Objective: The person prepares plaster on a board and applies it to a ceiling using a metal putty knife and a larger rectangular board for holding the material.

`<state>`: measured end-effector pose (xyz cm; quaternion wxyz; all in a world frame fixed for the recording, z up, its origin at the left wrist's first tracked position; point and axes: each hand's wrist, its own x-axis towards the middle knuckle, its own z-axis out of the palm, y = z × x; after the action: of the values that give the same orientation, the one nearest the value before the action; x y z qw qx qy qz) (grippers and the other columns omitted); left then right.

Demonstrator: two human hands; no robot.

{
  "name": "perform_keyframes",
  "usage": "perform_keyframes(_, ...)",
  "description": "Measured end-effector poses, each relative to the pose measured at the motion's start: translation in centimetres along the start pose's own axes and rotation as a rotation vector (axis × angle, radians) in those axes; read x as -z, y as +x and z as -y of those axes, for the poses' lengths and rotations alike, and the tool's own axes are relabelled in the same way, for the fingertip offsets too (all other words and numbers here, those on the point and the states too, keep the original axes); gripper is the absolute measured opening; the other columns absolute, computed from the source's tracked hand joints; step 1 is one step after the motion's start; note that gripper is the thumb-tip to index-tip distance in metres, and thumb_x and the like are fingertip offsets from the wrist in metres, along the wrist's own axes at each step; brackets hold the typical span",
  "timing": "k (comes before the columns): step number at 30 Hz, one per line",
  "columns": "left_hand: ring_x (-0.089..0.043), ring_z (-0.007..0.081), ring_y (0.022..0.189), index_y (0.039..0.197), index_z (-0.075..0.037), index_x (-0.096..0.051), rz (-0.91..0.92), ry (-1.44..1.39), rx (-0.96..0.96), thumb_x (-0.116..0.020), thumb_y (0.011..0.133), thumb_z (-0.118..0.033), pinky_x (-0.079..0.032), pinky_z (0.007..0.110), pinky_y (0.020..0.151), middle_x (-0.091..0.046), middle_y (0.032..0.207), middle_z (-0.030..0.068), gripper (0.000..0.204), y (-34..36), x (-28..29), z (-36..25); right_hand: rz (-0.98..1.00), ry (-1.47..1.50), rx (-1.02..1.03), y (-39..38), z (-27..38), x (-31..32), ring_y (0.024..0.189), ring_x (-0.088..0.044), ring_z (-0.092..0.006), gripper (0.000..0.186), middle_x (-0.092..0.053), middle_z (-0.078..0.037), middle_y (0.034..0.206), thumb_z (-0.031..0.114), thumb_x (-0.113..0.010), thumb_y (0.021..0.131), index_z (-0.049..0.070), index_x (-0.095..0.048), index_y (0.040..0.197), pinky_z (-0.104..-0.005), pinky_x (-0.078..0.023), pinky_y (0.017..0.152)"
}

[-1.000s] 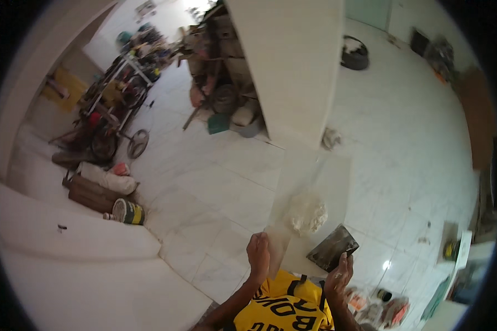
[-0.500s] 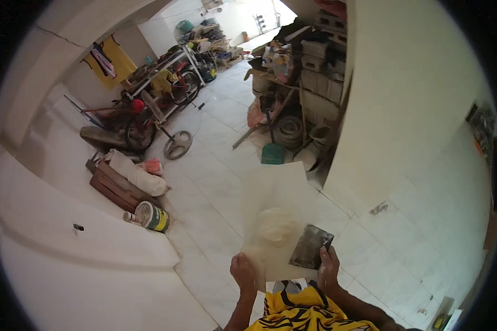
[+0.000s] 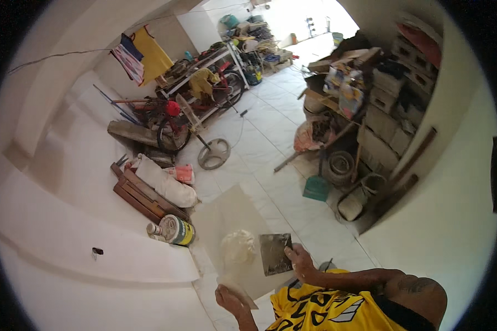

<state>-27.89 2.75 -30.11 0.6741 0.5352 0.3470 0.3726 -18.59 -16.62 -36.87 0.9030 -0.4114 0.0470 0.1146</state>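
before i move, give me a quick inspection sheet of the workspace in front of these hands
Surface: white tiled floor with visible joint lines.
Things in hand: dark flat blade; pale sheet bearing a whitish paste lump.
Clutter: tub, white sack and brown wood at left; green dustpan and stacked blocks at right.
Grips: right grip holds the blade; left grip closed on a pale piece by the sheet's near edge, unclear if part of it.
Cables: thin wire across the upper left.
Surroundings: pale walls; yellow cloth hanging, upper left.
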Motion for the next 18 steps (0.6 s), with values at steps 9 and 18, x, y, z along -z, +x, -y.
perform_keyframes(9, -0.058, 0.0216, 0.080, 0.097, 0.001, -0.056, -0.165, 0.316, -0.002, -0.049, 0.100, -0.021, -0.050, 0.036, 0.071, -0.059, 0.087, 0.0105, 0.023, -2.1, 3.4, -1.0, 0.050, -0.476, -0.482, -1.9, 4.9, -3.5, 0.084, -0.051, -0.0204, 0.034, -0.049, -0.009, 0.088, 0.032, -0.050, 0.100, -0.001, -0.054, 0.100, -0.0375, -0.043, 0.075)
perform_keyframes(18, -0.059, 0.0248, 0.087, 0.102, 0.004, -0.057, -0.255, 0.159, 0.046, -0.051, 0.099, -0.022, -0.050, 0.038, 0.078, -0.061, 0.100, 0.0126, 0.026, -0.8, 0.0, 0.6, 0.104, -0.298, -0.153, 1.9, 3.3, -2.3, 0.088, -0.045, -0.0167, 0.033, -0.049, -0.008, 0.091, 0.028, -0.052, 0.099, -0.003, -0.055, 0.092, -0.0356, -0.041, 0.077)
